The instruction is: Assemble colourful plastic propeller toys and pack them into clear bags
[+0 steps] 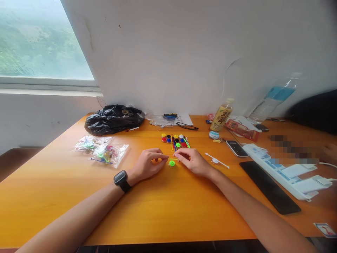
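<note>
My left hand (149,162), with a black watch on its wrist, and my right hand (191,161) rest on the orange table (163,211). Both are pinched on a thin yellow-green stick that carries a small green wheel (172,163) between them. Just behind lies a pile of small coloured wheels and sticks (176,140). A white stick with a white wheel (217,160) lies to the right of my right hand.
Two clear bags of coloured parts (101,149) lie at the left, a black plastic bag (113,119) behind them. At the right are a drink bottle (221,116), a phone (236,148), a white power strip (286,172), a black pad (270,187) and another person's hand (328,153).
</note>
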Demonstrator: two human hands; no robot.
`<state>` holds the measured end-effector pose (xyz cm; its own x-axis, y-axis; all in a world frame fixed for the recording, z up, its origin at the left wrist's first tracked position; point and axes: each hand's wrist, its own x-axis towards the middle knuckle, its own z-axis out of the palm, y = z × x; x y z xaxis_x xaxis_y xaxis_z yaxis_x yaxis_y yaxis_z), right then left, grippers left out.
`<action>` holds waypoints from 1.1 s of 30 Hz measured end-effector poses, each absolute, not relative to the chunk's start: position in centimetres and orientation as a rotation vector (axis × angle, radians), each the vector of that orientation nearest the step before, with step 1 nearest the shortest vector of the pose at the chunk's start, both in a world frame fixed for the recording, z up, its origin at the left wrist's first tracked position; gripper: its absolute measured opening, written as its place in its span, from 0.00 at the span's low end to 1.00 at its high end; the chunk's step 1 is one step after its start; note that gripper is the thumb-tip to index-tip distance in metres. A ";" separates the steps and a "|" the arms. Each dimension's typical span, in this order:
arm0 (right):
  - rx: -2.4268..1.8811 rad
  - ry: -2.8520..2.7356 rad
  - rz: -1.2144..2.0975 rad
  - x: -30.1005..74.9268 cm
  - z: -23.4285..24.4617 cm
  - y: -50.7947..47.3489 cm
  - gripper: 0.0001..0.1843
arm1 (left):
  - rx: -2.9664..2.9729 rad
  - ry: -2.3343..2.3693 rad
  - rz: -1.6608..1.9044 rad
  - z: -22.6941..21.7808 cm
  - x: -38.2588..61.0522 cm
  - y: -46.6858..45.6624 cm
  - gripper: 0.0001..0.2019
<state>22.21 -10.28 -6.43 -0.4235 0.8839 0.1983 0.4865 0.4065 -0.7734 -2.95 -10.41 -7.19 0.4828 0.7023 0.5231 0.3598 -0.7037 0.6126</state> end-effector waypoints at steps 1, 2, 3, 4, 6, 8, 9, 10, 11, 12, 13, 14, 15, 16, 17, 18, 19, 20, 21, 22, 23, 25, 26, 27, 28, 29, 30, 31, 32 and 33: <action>-1.170 -2.041 0.920 22.2 -6.5 -10.3 0.19 | 2.312 0.879 1.093 -7.1 -2.9 -10.4 0.10; -1.169 -2.023 0.980 22.2 -6.6 -10.3 0.18 | 2.315 0.874 1.085 -7.0 -2.9 -10.5 0.10; -1.160 -2.011 1.035 22.2 -6.6 -10.2 0.18 | 2.319 0.870 1.074 -6.9 -2.9 -10.5 0.10; -1.151 -2.003 1.085 22.2 -6.6 -10.2 0.18 | 2.322 0.867 1.059 -6.9 -2.9 -10.5 0.10; -1.139 -1.992 1.150 22.3 -6.5 -10.1 0.19 | 2.332 0.865 1.020 -6.8 -2.9 -10.5 0.10; -1.134 -1.985 1.177 22.4 -6.4 -10.0 0.19 | 2.353 0.872 0.976 -6.9 -2.9 -10.4 0.09; -1.137 -1.981 1.189 22.5 -6.3 -10.0 0.20 | 2.367 0.876 0.956 -6.9 -2.9 -10.4 0.09; -1.146 -1.977 1.206 22.6 -6.2 -9.9 0.20 | 2.382 0.879 0.936 -7.0 -2.9 -10.4 0.09; -1.159 -1.973 1.227 22.6 -6.2 -9.9 0.20 | 2.396 0.881 0.919 -7.0 -2.9 -10.4 0.09; -1.175 -1.971 1.249 22.7 -6.1 -9.9 0.21 | 2.407 0.884 0.902 -7.0 -2.9 -10.4 0.09; -1.188 -1.970 1.266 22.7 -6.1 -9.8 0.21 | 2.416 0.887 0.887 -7.0 -2.8 -10.4 0.09; -1.197 -1.969 1.280 22.8 -6.1 -9.8 0.21 | 2.421 0.891 0.879 -7.0 -2.8 -10.4 0.09; -1.199 -1.969 1.292 22.8 -6.2 -9.8 0.20 | 2.424 0.895 0.881 -7.0 -2.8 -10.4 0.09; -1.194 -1.969 1.303 22.9 -6.2 -9.8 0.20 | 2.427 0.891 0.887 -6.9 -2.8 -10.5 0.09; -1.184 -1.970 1.312 22.9 -6.2 -9.7 0.20 | 2.431 0.874 0.893 -6.9 -2.7 -10.5 0.09; -1.173 -1.972 1.321 22.9 -6.2 -9.7 0.19 | 2.440 0.846 0.897 -6.9 -2.7 -10.5 0.10; -1.163 -1.975 1.326 22.9 -6.2 -9.6 0.19 | 2.452 0.809 0.898 -6.9 -2.6 -10.5 0.10; -1.157 -1.978 1.329 22.9 -6.2 -9.6 0.19 | 2.467 0.771 0.894 -6.9 -2.6 -10.5 0.11; -1.155 -1.979 1.328 22.9 -6.3 -9.6 0.19 | 2.488 0.740 0.887 -6.9 -2.5 -10.5 0.11; -1.156 -1.977 1.323 22.9 -6.3 -9.6 0.19 | 2.514 0.723 0.882 -7.0 -2.5 -10.5 0.11; -1.158 -1.975 1.313 22.9 -6.4 -9.6 0.19 | 2.545 0.721 0.881 -7.0 -2.4 -10.5 0.10; -1.155 -1.977 1.261 22.7 -6.7 -9.6 0.18 | 2.611 0.750 0.880 -7.2 -2.4 -10.4 0.10; -1.152 -1.982 1.215 22.6 -6.9 -9.7 0.18 | 2.642 0.774 0.881 -7.3 -2.3 -10.3 0.10; -1.150 -1.987 1.160 22.5 -7.1 -9.7 0.17 | 2.667 0.800 0.883 -7.3 -2.3 -10.3 0.10; -1.150 -1.992 1.104 22.3 -7.3 -9.7 0.17 | 2.686 0.826 0.887 -7.4 -2.3 -10.3 0.10; -1.151 -1.995 1.054 22.2 -7.5 -9.8 0.16 | 2.699 0.847 0.892 -7.3 -2.2 -10.2 0.10; -1.153 -1.998 1.018 22.1 -7.7 -9.8 0.16 | 2.706 0.863 0.899 -7.3 -2.2 -10.3 0.10; -1.154 -2.003 0.996 22.0 -7.8 -9.8 0.16 | 2.707 0.871 0.904 -7.3 -2.2 -10.3 0.09; -1.152 -2.009 0.985 21.9 -7.9 -9.8 0.15 | 2.705 0.874 0.906 -7.2 -2.1 -10.3 0.09; -1.150 -2.015 0.981 21.9 -8.0 -9.8 0.15 | 2.699 0.873 0.906 -7.1 -2.1 -10.4 0.09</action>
